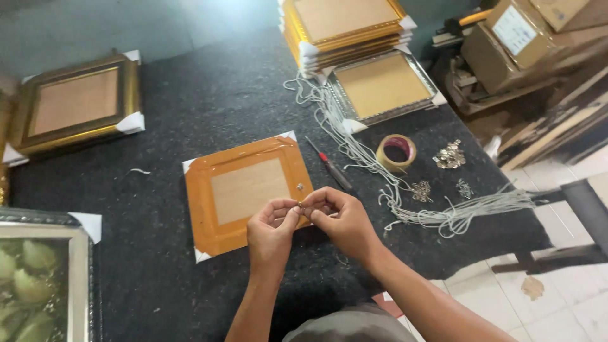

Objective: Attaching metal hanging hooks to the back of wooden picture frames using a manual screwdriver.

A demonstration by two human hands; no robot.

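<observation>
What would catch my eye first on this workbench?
Mid-table, the left hand and right hand pinch a tiny metal fitting over an orange-taped frame back. Right of it trails a bundle of white cords; gold frames are stacked at the far edge.

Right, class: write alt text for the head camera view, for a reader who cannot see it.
Two bare hands, left hand and right hand, pinch a small metal fitting over a face-down orange picture frame on a dark felt table. A screwdriver, tape roll and white cords lie to the right.
</observation>
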